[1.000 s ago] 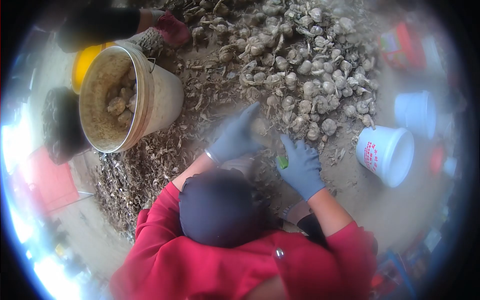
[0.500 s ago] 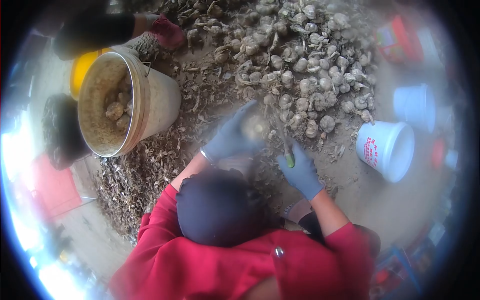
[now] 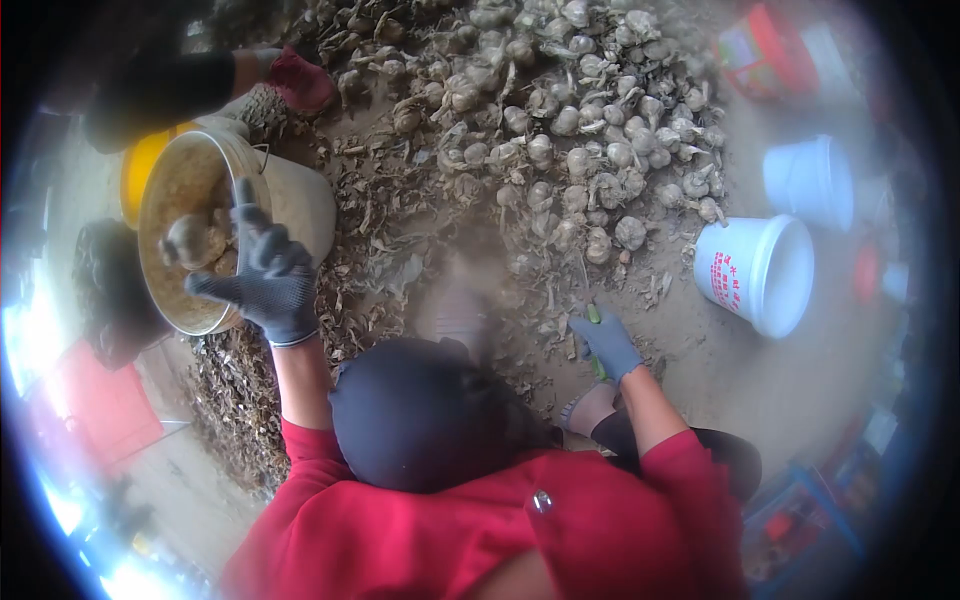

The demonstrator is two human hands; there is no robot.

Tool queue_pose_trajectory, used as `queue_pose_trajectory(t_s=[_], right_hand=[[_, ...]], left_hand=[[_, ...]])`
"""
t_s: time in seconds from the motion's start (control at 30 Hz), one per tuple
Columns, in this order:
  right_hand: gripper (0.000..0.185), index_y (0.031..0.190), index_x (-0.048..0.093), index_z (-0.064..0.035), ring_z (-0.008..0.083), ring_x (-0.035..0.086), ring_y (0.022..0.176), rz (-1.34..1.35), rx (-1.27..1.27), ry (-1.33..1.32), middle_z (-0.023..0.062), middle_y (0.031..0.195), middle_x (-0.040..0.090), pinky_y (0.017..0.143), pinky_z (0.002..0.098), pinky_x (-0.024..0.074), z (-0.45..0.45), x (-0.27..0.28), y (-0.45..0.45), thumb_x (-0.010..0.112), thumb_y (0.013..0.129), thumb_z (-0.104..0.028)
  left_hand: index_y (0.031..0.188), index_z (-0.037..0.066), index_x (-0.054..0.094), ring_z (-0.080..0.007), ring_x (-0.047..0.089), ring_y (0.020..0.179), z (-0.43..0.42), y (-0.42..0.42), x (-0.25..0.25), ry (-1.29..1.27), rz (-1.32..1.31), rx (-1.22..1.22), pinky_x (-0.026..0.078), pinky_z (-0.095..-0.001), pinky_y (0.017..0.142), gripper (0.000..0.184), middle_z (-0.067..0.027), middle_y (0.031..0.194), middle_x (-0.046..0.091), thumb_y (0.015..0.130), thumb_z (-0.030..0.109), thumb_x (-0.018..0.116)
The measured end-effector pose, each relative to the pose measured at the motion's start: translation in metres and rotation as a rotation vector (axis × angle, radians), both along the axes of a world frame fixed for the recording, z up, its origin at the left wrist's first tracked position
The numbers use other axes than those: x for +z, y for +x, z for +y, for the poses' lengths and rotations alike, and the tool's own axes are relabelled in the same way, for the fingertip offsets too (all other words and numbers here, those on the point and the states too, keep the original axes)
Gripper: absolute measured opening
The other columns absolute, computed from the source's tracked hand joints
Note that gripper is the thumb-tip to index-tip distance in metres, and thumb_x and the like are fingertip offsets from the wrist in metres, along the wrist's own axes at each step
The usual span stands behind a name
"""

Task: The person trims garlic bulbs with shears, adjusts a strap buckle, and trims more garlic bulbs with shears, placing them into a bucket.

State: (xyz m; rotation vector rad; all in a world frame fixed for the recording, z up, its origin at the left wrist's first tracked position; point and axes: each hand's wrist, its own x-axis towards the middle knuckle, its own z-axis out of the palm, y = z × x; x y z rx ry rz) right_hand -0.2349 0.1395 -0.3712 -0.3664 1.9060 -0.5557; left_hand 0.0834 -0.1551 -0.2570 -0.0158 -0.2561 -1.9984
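My left hand (image 3: pixel 272 280), in a grey glove, is at the mouth of the large off-white bucket (image 3: pixel 305 208), with its fingers spread apart. Just beyond the fingertips, a pale garlic bulb (image 3: pixel 187 241) appears at the bucket opening, apart from the hand. More garlic lies inside, partly hidden behind my fingers. Lower right of the garlic pile (image 3: pixel 560 120), my gloved right hand (image 3: pixel 612 348) is closed around the green handle of a knife (image 3: pixel 594 314). Its thin blade points up toward the pile.
White buckets (image 3: pixel 745 270) and a red bucket (image 3: pixel 765 55) lie at the right. Dry husks (image 3: pixel 240 400) cover the ground below the off-white bucket. A yellow bucket (image 3: pixel 135 180) stands behind it. At upper left is another person's dark-clad limb (image 3: pixel 165 95) with a red covering.
My left hand has swung left from the pile's near edge to the bucket, and its fingers have opened off the garlic bulb. My right hand keeps the knife, slightly lower.
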Motion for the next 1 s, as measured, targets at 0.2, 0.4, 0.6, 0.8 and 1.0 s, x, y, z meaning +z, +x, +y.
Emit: queue_pose_trajectory(t_s=[0.2,0.4,0.6,0.8,1.0], right_hand=[[0.030,0.098,0.056,-0.0098,0.0119,0.048,0.046,-0.359,-0.393,0.038,0.0024,0.065,0.052,0.044,0.0304,0.0448,-0.030,-0.009,0.009,0.072,0.082,-0.030],[0.045,0.117,0.056,-0.0099,0.0348,0.065,0.074,0.481,0.221,0.060,0.0162,0.080,0.065,0.065,0.0461,0.0512,-0.030,-0.018,0.011,0.065,0.083,-0.038],[0.049,0.127,0.052,-0.0199,0.0378,0.065,0.081,0.695,0.588,-0.180,0.0167,0.096,0.065,0.070,0.0480,0.0518,-0.043,0.054,0.032,0.065,0.082,-0.036],[0.059,0.132,0.048,-0.0189,0.0383,0.062,0.092,0.591,0.545,-0.240,0.0158,0.106,0.061,0.077,0.0479,0.0501,-0.059,0.073,0.045,0.068,0.079,-0.034],[0.062,0.134,0.047,-0.0194,0.0375,0.056,0.099,0.722,0.644,-0.175,0.0158,0.103,0.056,0.088,0.0491,0.0434,-0.076,0.082,0.052,0.068,0.076,-0.034]], left_hand=[[0.144,0.005,0.034,-0.0165,0.057,0.071,0.048,-0.065,-0.055,0.053,-0.775,-0.310,0.049,-0.0279,0.067,0.054,-0.0106,0.104,0.063,0.101,0.036,0.042],[0.138,0.003,0.044,-0.0129,0.059,0.089,0.057,-0.093,-0.084,-0.262,-1.098,-0.602,0.049,-0.0289,0.081,0.046,-0.0080,0.112,0.063,0.096,0.015,0.058],[0.142,0.004,0.035,-0.0172,0.045,0.124,0.062,-0.126,-0.096,-0.926,-1.366,-0.403,0.035,-0.0310,0.107,0.078,-0.0088,0.139,0.043,0.079,0.014,0.079],[0.142,0.005,0.034,-0.0160,0.041,0.125,0.056,-0.112,-0.084,-0.471,-1.265,-0.608,0.031,-0.0311,0.108,0.088,-0.0077,0.133,0.047,0.073,0.025,0.085],[0.147,0.007,0.029,-0.0184,0.038,0.130,0.060,-0.108,-0.077,-0.531,-1.334,-0.642,0.030,-0.0336,0.110,0.095,-0.0108,0.138,0.045,0.072,0.024,0.085]])
